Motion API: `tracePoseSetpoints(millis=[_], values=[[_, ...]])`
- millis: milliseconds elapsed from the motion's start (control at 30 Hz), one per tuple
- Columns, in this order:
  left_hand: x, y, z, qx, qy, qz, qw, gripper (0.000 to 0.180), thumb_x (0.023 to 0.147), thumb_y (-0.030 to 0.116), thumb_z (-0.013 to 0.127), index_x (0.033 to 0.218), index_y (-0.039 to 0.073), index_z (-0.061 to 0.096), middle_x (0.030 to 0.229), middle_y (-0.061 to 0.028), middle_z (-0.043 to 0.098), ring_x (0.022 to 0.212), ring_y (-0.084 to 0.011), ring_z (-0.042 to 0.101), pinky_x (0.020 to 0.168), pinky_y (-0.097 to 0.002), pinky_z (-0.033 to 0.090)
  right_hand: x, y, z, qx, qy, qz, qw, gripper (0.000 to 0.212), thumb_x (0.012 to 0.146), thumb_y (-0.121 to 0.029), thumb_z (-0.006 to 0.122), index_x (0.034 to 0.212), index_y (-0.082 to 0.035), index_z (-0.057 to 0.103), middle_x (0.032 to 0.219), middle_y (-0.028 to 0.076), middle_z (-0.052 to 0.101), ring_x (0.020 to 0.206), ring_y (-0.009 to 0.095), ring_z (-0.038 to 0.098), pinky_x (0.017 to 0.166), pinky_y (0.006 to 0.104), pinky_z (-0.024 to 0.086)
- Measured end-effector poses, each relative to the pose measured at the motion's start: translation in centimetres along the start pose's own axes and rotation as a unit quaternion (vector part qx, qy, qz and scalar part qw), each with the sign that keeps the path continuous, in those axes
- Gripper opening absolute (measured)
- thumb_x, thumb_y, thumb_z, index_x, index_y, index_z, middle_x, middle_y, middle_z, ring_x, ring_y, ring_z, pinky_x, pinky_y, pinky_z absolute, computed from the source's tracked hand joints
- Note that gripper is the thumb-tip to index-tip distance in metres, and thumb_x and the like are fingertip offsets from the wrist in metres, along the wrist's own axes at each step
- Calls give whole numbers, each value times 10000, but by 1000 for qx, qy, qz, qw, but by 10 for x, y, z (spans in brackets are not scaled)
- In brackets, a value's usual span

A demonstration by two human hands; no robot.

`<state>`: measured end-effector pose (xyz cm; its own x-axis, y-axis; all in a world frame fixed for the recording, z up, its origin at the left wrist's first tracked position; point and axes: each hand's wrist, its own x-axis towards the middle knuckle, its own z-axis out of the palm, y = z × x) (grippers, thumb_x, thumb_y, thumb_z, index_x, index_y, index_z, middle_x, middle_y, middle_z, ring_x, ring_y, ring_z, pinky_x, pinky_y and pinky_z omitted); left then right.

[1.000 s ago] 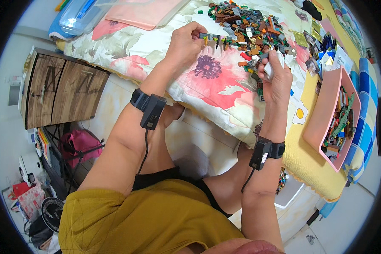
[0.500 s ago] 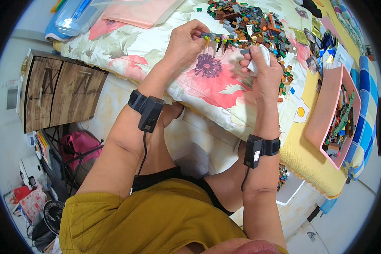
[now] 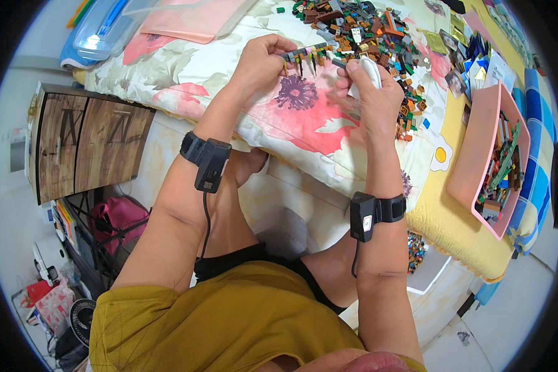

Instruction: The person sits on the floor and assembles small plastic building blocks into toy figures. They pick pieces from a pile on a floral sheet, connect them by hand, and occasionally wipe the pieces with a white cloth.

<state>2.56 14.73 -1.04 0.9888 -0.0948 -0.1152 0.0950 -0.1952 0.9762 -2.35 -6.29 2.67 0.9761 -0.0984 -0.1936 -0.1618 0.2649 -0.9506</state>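
Note:
Above the bed's flowered cover, my left hand [image 3: 261, 62] pinches one end of a thin strip of joined toy bricks [image 3: 315, 49]. Small dark and yellow-green pieces hang down from that strip. To its right, my right hand [image 3: 375, 90] is closed, with a small dark grey brick [image 3: 338, 62] sticking out from between thumb and fingers. A white object [image 3: 371, 72] is also tucked in this hand; its kind is unclear. The grey brick's tip is close to the strip's right end; whether they touch I cannot tell. A pile of loose toy bricks [image 3: 378, 37] spreads just beyond both hands.
At the right, a pink bin [image 3: 471, 167] of bricks lies tilted on the bed beside a blue checked roll [image 3: 539, 118]. Cards and packets [image 3: 477, 68] lie behind it. Clear plastic boxes [image 3: 99, 37] are at the far left, above a wooden cabinet [image 3: 93, 136].
My right hand has moved left with the grey brick, bringing it nearer the strip's end. My left hand has shifted slightly left and still pinches the strip. The whole view has turned a little.

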Motion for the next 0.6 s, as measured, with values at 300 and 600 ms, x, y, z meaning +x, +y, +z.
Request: tracePoseSetpoints(millis=[300,600], values=[[-4,8,7,59,13,-7,998,371,816,-83,501,1150,-35,658,995,-102,680,722,-117,626,650,-246,527,5,10,0,18,-19,-14,1000,186,851,-7,666,1019,69,645,778,119,678,590,137,646,484,282,569],[1,-6,12,31,31,48,998,401,736,-108,545,1107,-45,683,969,-132,700,794,-145,624,727,-250,504,9,20,0,-2,2,-40,999,176,854,0,654,1014,73,657,776,106,673,586,128,636,498,276,554]])
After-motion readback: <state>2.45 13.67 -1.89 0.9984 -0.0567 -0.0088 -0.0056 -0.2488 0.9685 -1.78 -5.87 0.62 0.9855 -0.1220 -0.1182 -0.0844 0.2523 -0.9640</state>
